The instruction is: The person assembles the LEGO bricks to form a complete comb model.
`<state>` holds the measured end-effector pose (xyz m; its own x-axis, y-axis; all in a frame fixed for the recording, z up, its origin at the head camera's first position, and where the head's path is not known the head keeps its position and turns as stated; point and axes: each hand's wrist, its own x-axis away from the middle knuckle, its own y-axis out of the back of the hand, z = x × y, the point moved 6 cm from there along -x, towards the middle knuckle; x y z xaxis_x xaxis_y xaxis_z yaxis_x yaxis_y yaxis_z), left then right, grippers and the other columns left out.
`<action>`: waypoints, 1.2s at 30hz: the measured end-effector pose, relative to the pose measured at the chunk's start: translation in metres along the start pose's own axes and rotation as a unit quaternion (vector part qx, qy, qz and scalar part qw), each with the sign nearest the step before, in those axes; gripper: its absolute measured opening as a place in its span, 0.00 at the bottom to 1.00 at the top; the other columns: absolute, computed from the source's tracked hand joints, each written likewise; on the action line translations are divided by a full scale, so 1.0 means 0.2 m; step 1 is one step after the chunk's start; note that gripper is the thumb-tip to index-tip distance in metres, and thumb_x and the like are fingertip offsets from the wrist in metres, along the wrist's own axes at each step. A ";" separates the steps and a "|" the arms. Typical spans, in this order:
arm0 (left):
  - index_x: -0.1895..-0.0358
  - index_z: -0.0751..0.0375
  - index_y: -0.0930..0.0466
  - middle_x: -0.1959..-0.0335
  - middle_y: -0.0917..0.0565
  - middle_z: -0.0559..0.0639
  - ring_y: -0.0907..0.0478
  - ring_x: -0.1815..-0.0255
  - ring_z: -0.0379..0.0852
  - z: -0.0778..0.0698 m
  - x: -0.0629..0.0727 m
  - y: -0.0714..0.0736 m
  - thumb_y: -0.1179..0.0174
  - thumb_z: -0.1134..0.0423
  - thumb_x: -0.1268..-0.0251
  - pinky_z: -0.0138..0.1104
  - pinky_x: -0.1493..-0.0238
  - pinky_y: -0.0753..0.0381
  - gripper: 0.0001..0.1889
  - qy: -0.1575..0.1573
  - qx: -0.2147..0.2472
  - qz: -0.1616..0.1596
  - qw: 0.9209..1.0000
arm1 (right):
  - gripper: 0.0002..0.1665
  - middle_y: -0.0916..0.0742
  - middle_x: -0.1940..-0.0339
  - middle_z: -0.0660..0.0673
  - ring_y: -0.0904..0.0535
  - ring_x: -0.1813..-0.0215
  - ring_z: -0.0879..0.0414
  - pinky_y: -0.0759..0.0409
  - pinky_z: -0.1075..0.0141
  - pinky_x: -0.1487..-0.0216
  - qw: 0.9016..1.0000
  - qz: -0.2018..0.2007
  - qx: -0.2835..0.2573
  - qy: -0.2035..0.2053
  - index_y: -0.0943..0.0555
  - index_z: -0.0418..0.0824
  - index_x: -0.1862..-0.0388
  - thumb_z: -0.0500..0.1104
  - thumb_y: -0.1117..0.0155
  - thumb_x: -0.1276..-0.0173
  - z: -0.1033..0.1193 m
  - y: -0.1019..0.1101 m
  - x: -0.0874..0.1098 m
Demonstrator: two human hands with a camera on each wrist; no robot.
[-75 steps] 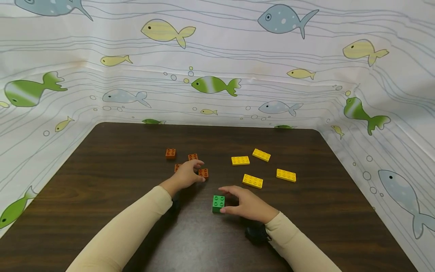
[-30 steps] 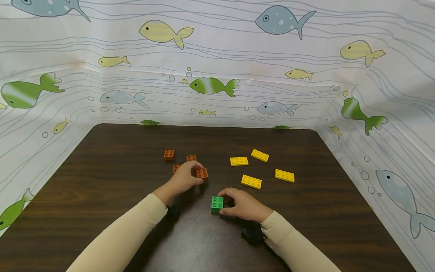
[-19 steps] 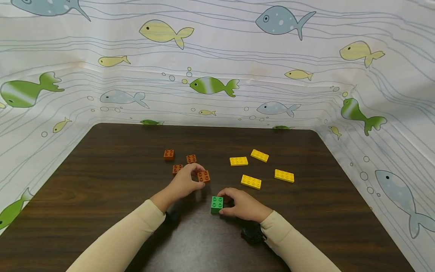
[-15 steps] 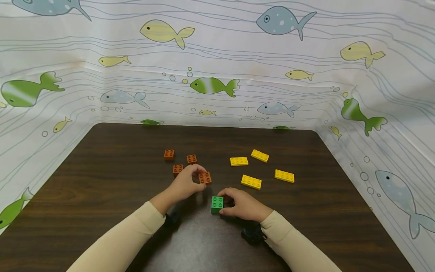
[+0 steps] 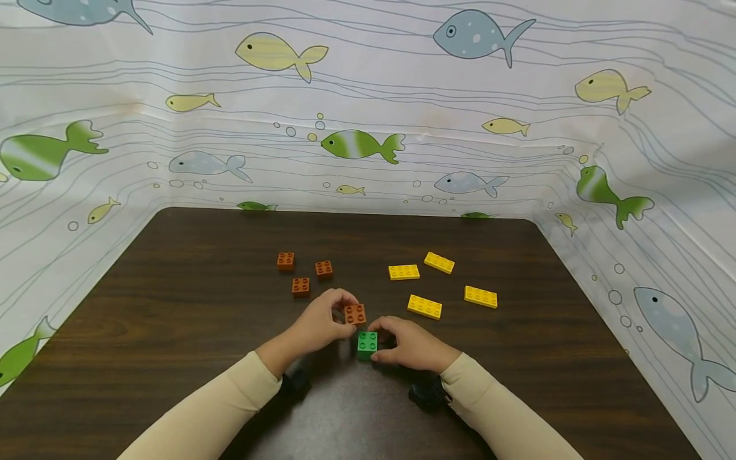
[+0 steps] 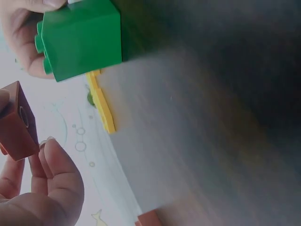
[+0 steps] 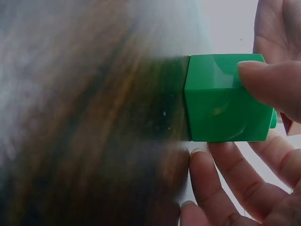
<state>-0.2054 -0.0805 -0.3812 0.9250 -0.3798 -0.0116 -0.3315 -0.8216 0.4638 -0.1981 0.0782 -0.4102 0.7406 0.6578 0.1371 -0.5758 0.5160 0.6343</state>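
Observation:
My left hand pinches a small reddish-brown toy building brick with four studs on top. In the left wrist view that brown brick is off the table, its hollow underside partly showing. Just in front of it, a taller green building brick stands upright on the table. My right hand grips the green brick from the right. The right wrist view has the thumb on one side of the green brick and the fingers on the other. The two bricks are close but apart.
Three more brown bricks lie left of centre, the nearest brown brick just beyond my left hand. Several flat yellow bricks lie to the right. All rest on a dark wooden table, backed by a fish-patterned curtain.
My left hand has taken hold of the nearest brown brick and brought it toward me and rightward, close to the green brick. The right hand has closed onto the green brick, which stays in place.

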 end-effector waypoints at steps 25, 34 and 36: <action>0.53 0.63 0.24 0.57 0.27 0.54 0.28 0.58 0.48 0.00 0.03 -0.12 0.35 0.71 0.49 0.36 0.62 0.26 0.17 -0.005 -0.012 0.062 0.998 | 0.21 0.18 0.55 0.50 0.23 0.55 0.56 0.22 0.63 0.51 1.000 0.007 -0.009 -0.001 0.23 0.39 0.47 0.42 0.30 0.38 -0.02 0.00 -0.01; 0.53 0.63 0.23 0.56 0.26 0.53 0.27 0.56 0.48 0.00 0.02 -0.13 0.35 0.70 0.46 0.38 0.58 0.25 0.16 -0.008 -0.017 0.073 0.997 | 0.22 0.18 0.55 0.50 0.22 0.54 0.56 0.22 0.61 0.49 1.000 0.015 -0.009 -0.005 0.23 0.38 0.46 0.42 0.30 0.38 -0.02 0.01 -0.02; 0.53 0.63 0.23 0.56 0.25 0.53 0.27 0.55 0.47 0.00 0.02 -0.13 0.35 0.70 0.46 0.38 0.57 0.25 0.16 -0.010 -0.021 0.077 0.997 | 0.22 0.18 0.55 0.50 0.22 0.54 0.56 0.22 0.61 0.49 1.000 0.016 -0.008 -0.003 0.23 0.38 0.47 0.42 0.30 0.38 -0.02 0.01 -0.02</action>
<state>-0.1928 -0.0603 -0.3930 0.8599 -0.5085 0.0451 -0.4608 -0.7350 0.4974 -0.2029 0.0786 -0.4117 0.7239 0.6707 0.1617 -0.6043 0.5034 0.6176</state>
